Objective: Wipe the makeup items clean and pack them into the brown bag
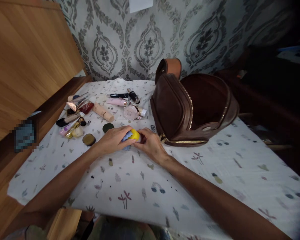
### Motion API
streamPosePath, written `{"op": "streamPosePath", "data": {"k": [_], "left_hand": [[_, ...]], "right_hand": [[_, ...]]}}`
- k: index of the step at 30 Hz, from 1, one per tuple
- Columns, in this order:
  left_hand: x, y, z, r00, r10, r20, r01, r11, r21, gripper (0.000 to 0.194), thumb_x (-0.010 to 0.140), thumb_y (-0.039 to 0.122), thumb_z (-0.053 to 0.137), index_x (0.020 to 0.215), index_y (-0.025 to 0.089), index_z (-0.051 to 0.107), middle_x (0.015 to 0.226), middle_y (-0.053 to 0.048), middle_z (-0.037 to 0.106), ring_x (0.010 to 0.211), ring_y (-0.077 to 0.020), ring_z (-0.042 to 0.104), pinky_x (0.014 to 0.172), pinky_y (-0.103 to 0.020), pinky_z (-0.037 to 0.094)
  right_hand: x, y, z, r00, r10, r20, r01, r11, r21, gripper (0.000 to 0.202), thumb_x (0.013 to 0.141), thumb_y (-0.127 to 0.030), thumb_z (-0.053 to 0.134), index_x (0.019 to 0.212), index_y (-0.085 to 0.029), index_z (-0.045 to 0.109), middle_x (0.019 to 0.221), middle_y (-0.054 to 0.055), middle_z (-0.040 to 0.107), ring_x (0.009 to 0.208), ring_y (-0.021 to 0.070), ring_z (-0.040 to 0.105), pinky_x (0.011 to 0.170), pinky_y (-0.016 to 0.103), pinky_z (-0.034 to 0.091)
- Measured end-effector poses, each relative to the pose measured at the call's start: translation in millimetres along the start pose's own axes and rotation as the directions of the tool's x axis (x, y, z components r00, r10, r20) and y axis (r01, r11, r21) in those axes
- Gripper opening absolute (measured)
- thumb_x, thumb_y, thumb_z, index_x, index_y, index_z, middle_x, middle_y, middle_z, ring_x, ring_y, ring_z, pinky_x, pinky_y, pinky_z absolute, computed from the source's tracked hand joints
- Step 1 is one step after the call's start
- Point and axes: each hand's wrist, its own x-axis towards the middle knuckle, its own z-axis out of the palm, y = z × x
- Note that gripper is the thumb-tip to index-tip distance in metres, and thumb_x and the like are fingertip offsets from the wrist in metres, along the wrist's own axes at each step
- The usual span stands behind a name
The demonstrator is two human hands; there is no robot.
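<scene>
Over the middle of the table, a small yellow container (135,135) is between my two hands; its exact kind is not clear. My left hand (113,139) is closed on a crumpled light-blue cloth (126,136), pressed against the container's left side. At the other end, the fingers of my right hand (151,145) grip the container and hide part of it. A dark green round lid or compact (108,127) lies just behind my left hand. Left of that hand is a round olive-brown compact (89,139).
An open brown leather bag (172,103) with gold zips stands to the right. Cosmetics lie behind my hands, among them a beige tube (103,111), a pink tube (117,101) and a clear round compact (131,112). A wooden panel (32,43) rises at the left.
</scene>
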Motion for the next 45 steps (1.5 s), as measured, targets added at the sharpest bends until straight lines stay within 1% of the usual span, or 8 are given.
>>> {"op": "streamPosePath", "data": {"k": [8,11,16,23,27,35,40,45], "left_hand": [[5,3,11.7,0.982,-0.168,-0.087,0.171,0.985,0.021,0.038,0.092,0.058,0.048,0.085,0.021,0.054,0.069,0.001,0.057,0.066,-0.0189,0.055,0.062,-0.029,0.033],[3,0,6.7,0.994,-0.095,-0.053,0.094,0.995,-0.034,0.034,0.093,0.053,0.049,0.095,0.020,0.058,0.080,-0.001,0.063,0.072,-0.0195,0.058,0.066,-0.030,0.038],[0,-7,0.8,0.998,0.059,-0.017,-0.061,0.984,-0.166,0.041,0.095,0.045,0.051,0.130,0.023,0.050,0.127,-0.006,0.061,0.113,-0.0242,0.058,0.094,-0.034,0.042],[4,-5,4.9,0.998,-0.059,-0.031,0.055,0.993,-0.105,0.038,0.089,0.054,0.058,0.105,0.020,0.057,0.089,-0.001,0.061,0.079,-0.0193,0.056,0.069,-0.030,0.040],[4,-5,4.1,0.999,0.026,-0.032,-0.031,0.987,-0.159,0.035,0.092,0.049,0.057,0.112,0.020,0.057,0.099,-0.003,0.062,0.088,-0.0195,0.058,0.074,-0.030,0.041],[1,-1,0.7,0.984,-0.110,-0.142,0.082,0.979,-0.188,0.050,0.080,0.042,0.073,0.120,0.023,0.050,0.108,-0.003,0.065,0.092,-0.0221,0.062,0.077,-0.032,0.045],[1,-2,3.2,0.974,-0.057,-0.219,-0.009,0.958,-0.287,0.042,0.080,0.029,0.072,0.116,0.023,0.052,0.116,-0.006,0.065,0.104,-0.0237,0.063,0.090,-0.034,0.047],[1,-1,10.0,0.972,0.046,-0.232,-0.107,0.959,-0.261,0.038,0.090,0.030,0.059,0.127,0.023,0.051,0.124,-0.009,0.061,0.112,-0.0245,0.060,0.097,-0.036,0.046]], "right_hand": [[-2,-2,3,0.999,-0.008,-0.050,0.006,0.999,-0.041,0.028,0.071,-0.024,0.081,0.094,-0.016,0.067,0.084,0.003,0.062,0.070,0.0163,0.056,0.064,0.028,0.046],[-2,-1,2,0.999,0.004,-0.048,-0.005,1.000,-0.025,0.028,0.072,-0.025,0.080,0.096,-0.016,0.068,0.083,0.003,0.064,0.070,0.0166,0.058,0.064,0.028,0.046],[-1,1,1,0.999,-0.003,-0.033,0.004,1.000,0.028,0.038,0.074,-0.028,0.078,0.109,-0.016,0.067,0.086,0.004,0.067,0.074,0.0184,0.061,0.067,0.030,0.049],[-2,4,1,0.999,0.015,-0.032,-0.013,0.999,0.050,0.053,0.073,-0.031,0.077,0.122,-0.015,0.063,0.089,0.006,0.069,0.073,0.0183,0.062,0.067,0.030,0.050],[-1,2,0,1.000,0.022,-0.008,-0.022,0.998,0.063,0.054,0.071,-0.030,0.078,0.122,-0.017,0.063,0.086,0.003,0.069,0.069,0.0160,0.060,0.064,0.028,0.049],[0,-3,-4,0.998,-0.063,0.023,0.062,0.998,0.032,0.042,0.075,-0.024,0.070,0.116,-0.021,0.064,0.092,0.004,0.069,0.083,0.0209,0.062,0.073,0.031,0.049],[3,-4,-7,0.996,-0.088,0.002,0.088,0.996,0.020,0.025,0.076,-0.027,0.068,0.100,-0.019,0.065,0.093,0.006,0.066,0.089,0.0226,0.061,0.080,0.034,0.048],[9,7,-6,0.995,0.103,0.001,-0.099,0.956,0.275,0.031,0.069,-0.037,0.074,0.090,-0.018,0.064,0.086,0.002,0.065,0.079,0.0199,0.060,0.074,0.033,0.050]]}}
